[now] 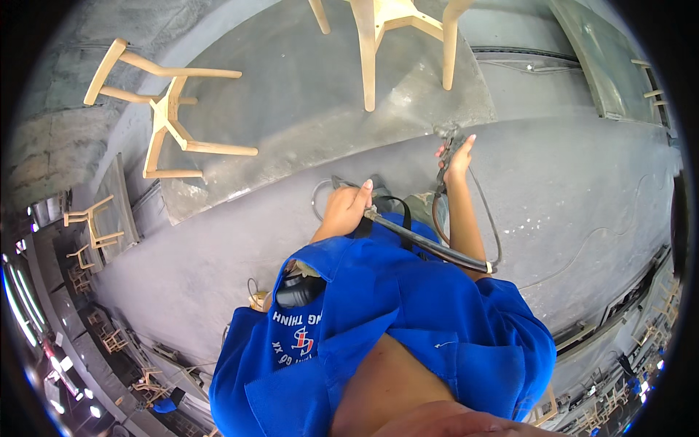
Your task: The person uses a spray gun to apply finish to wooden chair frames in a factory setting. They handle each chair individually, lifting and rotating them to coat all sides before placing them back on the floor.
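Observation:
My right hand (459,162) is wrapped round a spray gun (449,138), dark and stained, beside the edge of a large grey panel (291,156). Thin hoses run down from this gun. My left hand (344,211) is closed, thumb up, in front of my body on a dark tool with a hose fitting; its kind is mostly hidden by the fingers. A thick black hose (429,245) leads from that fitting to the lower right. Ahead of my right hand, a pale wooden chair frame (386,29) shows its legs. Another chair frame (169,109) lies at the left.
More wooden chair frames (92,221) stand at the far left and along the lower rim. A second grey panel (604,65) is at the upper right. A thin cable (575,256) trails over the grey floor (568,182) at my right.

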{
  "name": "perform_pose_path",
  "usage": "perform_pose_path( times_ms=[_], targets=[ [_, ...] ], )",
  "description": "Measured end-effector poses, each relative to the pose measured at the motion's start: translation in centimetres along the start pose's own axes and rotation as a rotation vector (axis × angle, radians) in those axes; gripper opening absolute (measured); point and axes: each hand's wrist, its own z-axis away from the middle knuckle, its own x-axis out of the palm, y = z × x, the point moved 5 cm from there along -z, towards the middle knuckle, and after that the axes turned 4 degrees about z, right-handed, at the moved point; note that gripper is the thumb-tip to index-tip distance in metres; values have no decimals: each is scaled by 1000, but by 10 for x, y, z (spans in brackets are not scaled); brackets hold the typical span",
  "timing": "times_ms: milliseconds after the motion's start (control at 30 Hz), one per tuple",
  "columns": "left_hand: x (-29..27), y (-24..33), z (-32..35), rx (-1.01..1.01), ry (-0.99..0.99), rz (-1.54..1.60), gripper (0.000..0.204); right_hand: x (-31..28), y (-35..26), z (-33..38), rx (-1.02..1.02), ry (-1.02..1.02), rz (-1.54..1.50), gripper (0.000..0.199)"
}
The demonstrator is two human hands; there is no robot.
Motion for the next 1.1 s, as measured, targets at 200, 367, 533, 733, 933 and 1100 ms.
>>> perform_pose_path(
  times_ms=[200, 367, 533, 733, 933, 1100],
  targets=[
    [-8, -22, 4, 15, -39, 154, 67, 7, 12, 12, 24, -19, -42, 80],
    [-10, -8, -16, 95, -152, 120, 66, 25, -74, 69, -192, -311, -311, 92],
    [3, 19, -28, 165, -251, 254, 66, 3, -158, 163, -454, -424, -384, 97],
    [24, 37, -44, 311, -331, 399, 62, 41, -263, 275, -756, -562, 108, 105],
    [33, 66, -37, 386, -381, 560, 63, 87, -362, 327, -1023, -354, 588, 94],
    [29, 70, -36, 374, -387, 637, 60, 52, -421, 340, -1130, 120, 743, 74]
  ],
)
